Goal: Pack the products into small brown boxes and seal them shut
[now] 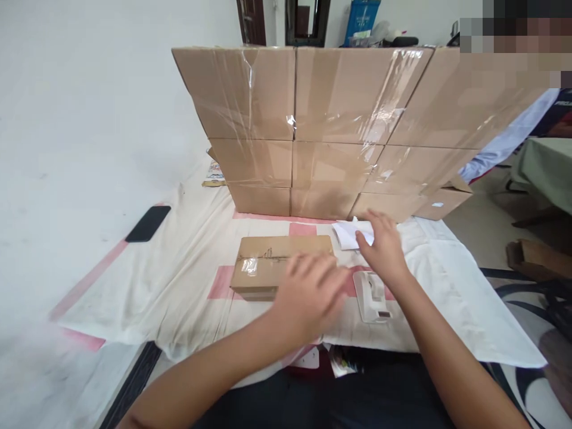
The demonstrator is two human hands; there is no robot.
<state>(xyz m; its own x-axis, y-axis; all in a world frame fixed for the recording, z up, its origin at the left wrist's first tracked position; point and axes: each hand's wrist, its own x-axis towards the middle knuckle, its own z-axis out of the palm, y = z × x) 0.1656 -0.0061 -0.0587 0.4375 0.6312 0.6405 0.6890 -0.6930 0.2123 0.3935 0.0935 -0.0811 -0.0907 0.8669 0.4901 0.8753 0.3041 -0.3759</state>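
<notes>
Left hand loosely spread, box just beyond it; right hand splayed, paper by its thumb. Box looks light, stiffish, I'd grab both ends.

Black slab, blue container behind taped cartons

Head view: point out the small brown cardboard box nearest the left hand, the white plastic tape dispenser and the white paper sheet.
Small brown cardboard box (269,269): head view, its top face.
White plastic tape dispenser (369,299): head view, its body.
White paper sheet (345,236): head view, its left part.
</notes>
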